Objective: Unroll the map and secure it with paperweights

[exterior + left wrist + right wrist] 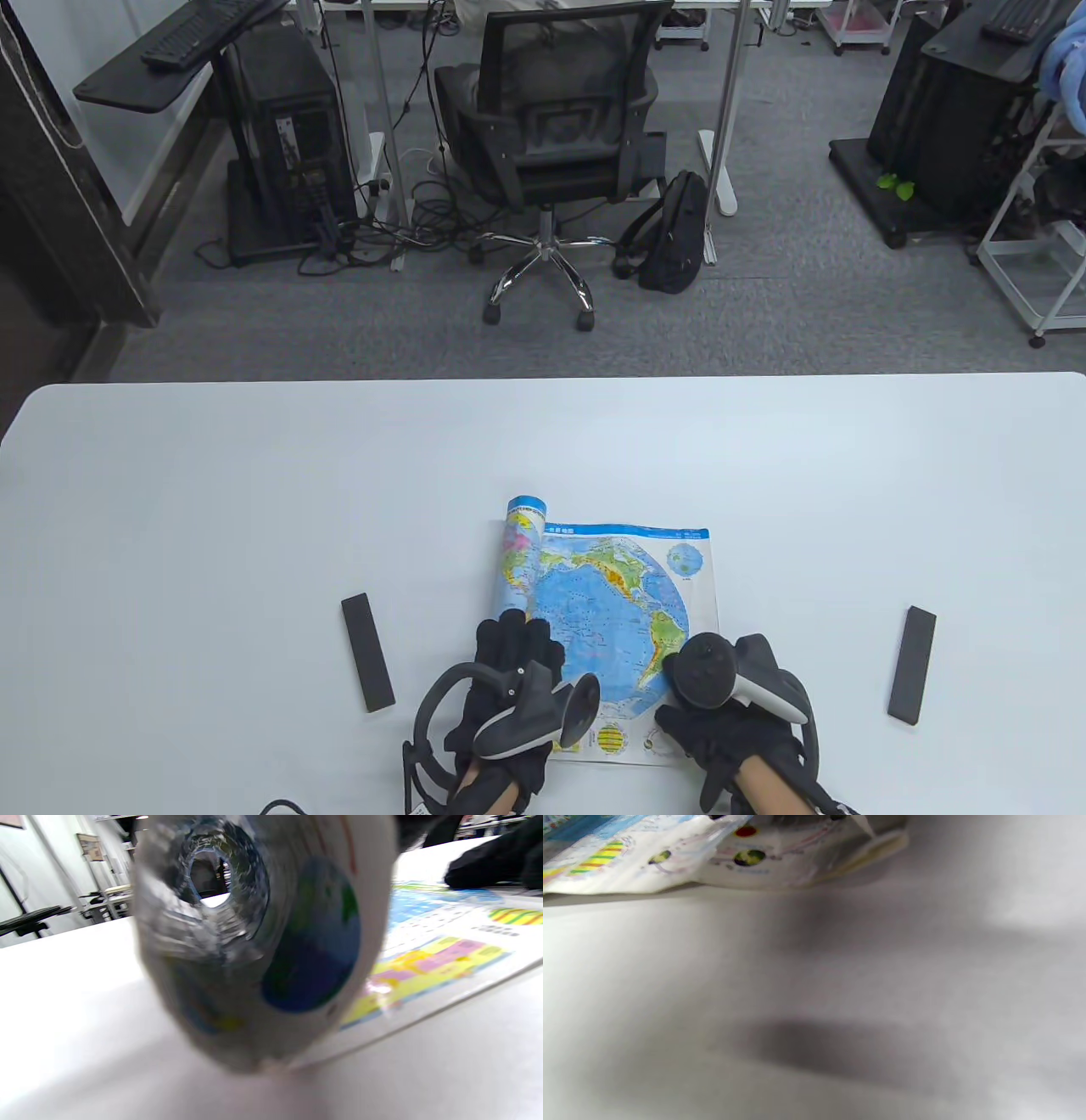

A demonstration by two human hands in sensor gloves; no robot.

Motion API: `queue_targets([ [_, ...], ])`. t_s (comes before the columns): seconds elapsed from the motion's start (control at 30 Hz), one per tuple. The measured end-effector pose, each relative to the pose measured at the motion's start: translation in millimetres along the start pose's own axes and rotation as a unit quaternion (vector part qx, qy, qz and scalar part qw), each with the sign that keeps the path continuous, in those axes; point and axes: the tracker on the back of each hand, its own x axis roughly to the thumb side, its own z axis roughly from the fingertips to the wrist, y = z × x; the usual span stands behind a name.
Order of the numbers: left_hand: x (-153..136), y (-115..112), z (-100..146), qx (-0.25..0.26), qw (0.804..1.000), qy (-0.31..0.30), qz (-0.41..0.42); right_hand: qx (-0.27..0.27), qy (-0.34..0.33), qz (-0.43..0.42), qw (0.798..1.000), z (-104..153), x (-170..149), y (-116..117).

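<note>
A world map lies partly unrolled on the white table. Its rolled part stands along the left side of the flat sheet. My left hand holds the near end of the roll, fingers curled over it. My right hand presses flat on the map's near right corner. In the left wrist view the roll's open end fills the frame, with the flat sheet to its right. The right wrist view shows the map's near edge. Two black bar paperweights lie on the table, one at the left and one at the right.
An office chair and a black backpack stand on the floor beyond the table's far edge. The left paperweight lies about a hand's width from my left hand, the right one a little farther from my right hand.
</note>
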Motion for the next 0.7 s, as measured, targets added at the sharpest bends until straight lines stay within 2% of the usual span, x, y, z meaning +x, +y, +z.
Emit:
queue_targets([
  [0.2,-20.3,-12.0,-0.9,-0.043,0.995,0.045,0.078,-0.001,0.022,-0.034,0.999,-0.2,-16.9,-4.4],
  [0.47,-29.3,-28.5,-6.0,-0.087,0.982,0.051,0.159,-0.012,0.044,-0.056,0.997,2.0,-31.1,-9.6],
  [0.57,-29.5,-28.8,-6.2,-0.083,0.982,0.056,0.163,-0.013,0.041,-0.048,0.998,1.1,-28.7,-8.1],
  [0.7,-23.9,-30.1,-7.8,-0.072,0.988,0.062,0.121,-0.005,0.046,-0.004,0.999,-1.2,-20.0,-3.6],
])
